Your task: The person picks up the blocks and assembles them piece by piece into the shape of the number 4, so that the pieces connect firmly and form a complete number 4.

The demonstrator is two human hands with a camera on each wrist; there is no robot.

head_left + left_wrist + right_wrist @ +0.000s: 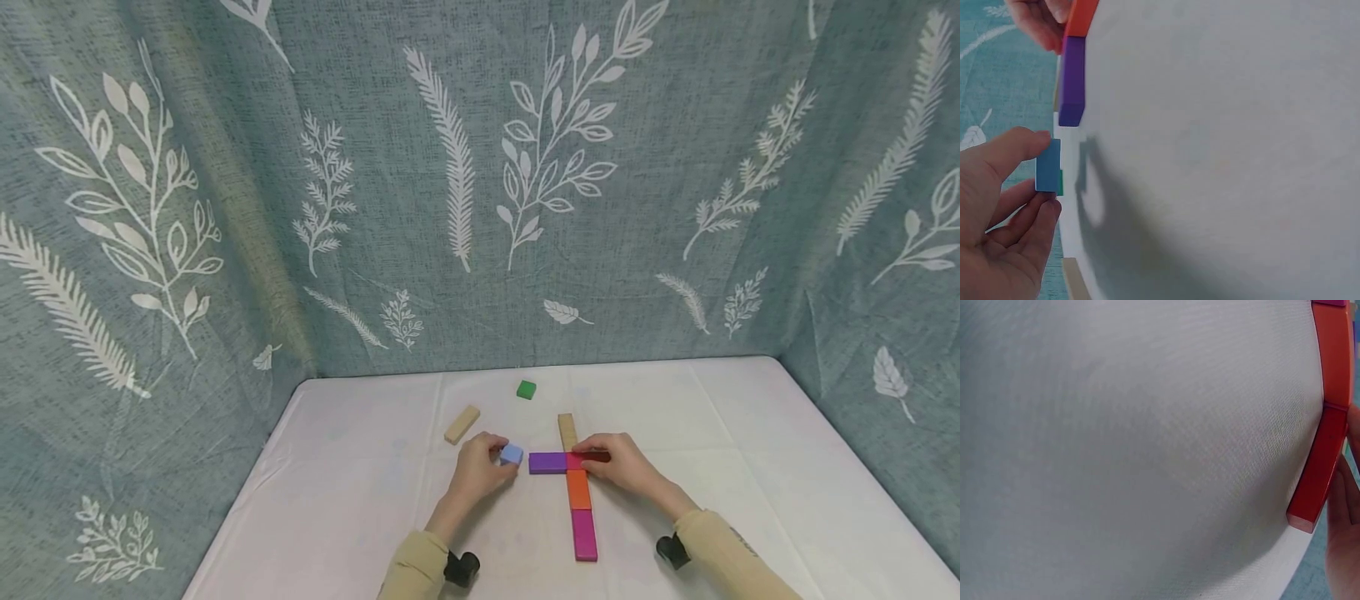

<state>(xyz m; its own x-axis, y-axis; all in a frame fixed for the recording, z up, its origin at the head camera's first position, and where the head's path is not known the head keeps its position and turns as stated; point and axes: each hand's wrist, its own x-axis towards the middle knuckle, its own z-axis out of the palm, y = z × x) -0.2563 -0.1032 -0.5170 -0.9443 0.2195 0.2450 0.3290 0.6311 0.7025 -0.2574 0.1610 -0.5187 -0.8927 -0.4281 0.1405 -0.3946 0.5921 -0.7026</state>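
Observation:
My left hand [480, 468] pinches a light blue block [512, 454] between thumb and fingers, just left of the cross of blocks. In the left wrist view, this block [1047, 165] is held by its two ends, its shadow on the cloth beside it. My right hand [622, 467] holds the dark red block [600, 457], with fingertips at its inner end by the pinkish-red square [573, 461]. To the left of that square lies a purple block [547, 463]. An orange block [578, 489] and a magenta block [584, 535] run toward me, and a wooden block [567, 431] extends away.
A loose wooden block [461, 424] lies beyond my left hand. The small green block [527, 390] sits near the far edge of the white-covered table [720, 467]. Patterned teal curtains [480, 208] surround the back and sides.

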